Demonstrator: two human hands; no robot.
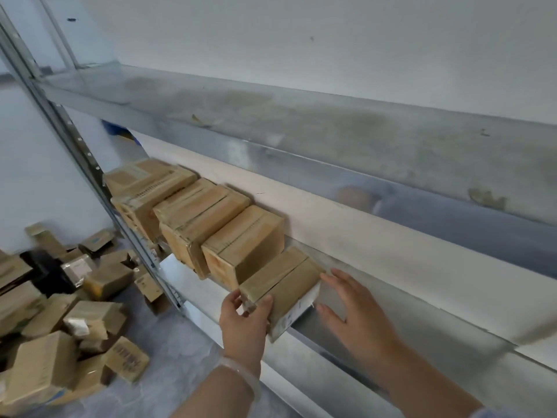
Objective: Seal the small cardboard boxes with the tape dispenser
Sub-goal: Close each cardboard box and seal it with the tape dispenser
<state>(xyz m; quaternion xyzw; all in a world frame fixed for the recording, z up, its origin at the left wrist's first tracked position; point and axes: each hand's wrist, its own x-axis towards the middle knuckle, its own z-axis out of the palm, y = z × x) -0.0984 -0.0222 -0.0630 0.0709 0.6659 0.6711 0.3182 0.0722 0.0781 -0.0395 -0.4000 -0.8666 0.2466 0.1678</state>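
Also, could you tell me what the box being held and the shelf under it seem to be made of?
The box: brown cardboard, matte, with glossy clear tape over the seam, judging by its sheen. The shelf: probably galvanised steel, grey with blurred reflections.

Down on the lower shelf (437, 312), a row of boxes (196, 215) runs from the left upright (90, 176) out along the shelf, each one right of the last and nearer. The nearest box (283, 285) sits at the front edge, with the left hand (244, 318) gripping its near left corner and the right hand (352, 306) spread just right of it. The upper shelf (301, 125) is overhead. Left of the upright, a pile of boxes (60, 312) lies on the floor (168, 357).
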